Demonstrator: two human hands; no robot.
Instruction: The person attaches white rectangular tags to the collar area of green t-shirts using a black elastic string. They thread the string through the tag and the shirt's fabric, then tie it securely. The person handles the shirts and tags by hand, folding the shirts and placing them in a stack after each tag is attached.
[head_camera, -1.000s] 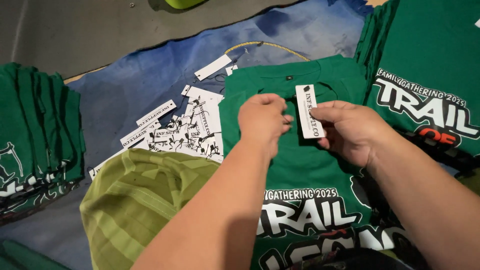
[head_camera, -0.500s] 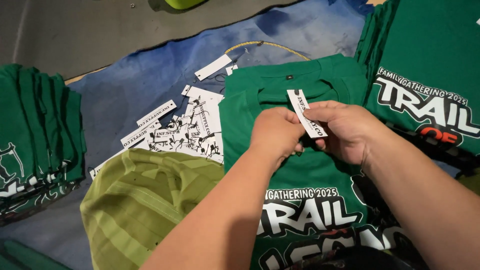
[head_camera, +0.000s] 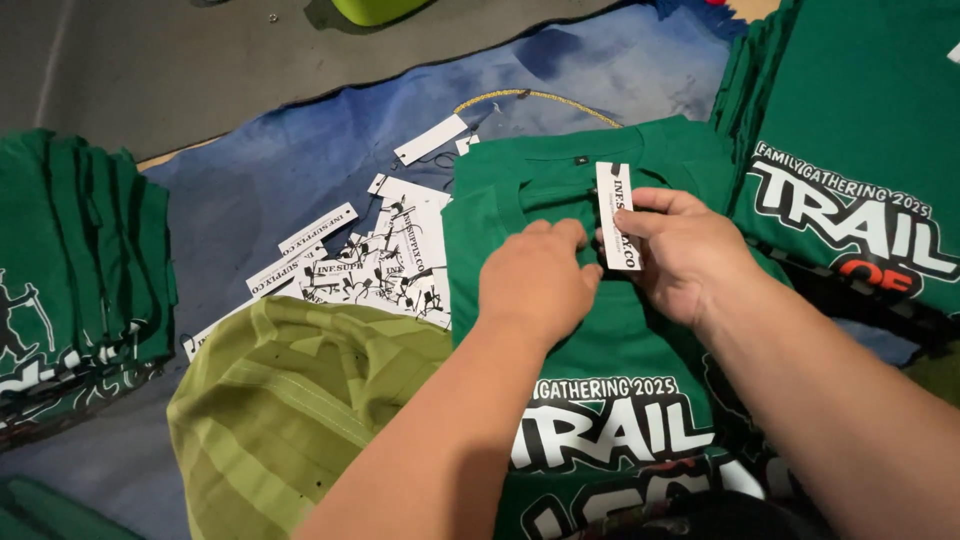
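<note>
Hang tag (head_camera: 617, 215) pinched by right fingers (head_camera: 640, 222); green shirt (head_camera: 600, 330) on blue tarp (head_camera: 280, 170), grey floor.

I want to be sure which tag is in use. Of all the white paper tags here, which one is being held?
The upright tag pinched in the right hand over the green shirt's collar, with the left hand beside it. The other tags lie loose on the blue cloth.

Floor: I'm seeing grey concrete (head_camera: 130, 70) running along the top.
Covering: a blue cloth (head_camera: 280, 170) is lying over it.
Light: dim, possibly artificial, falling from above.
</note>
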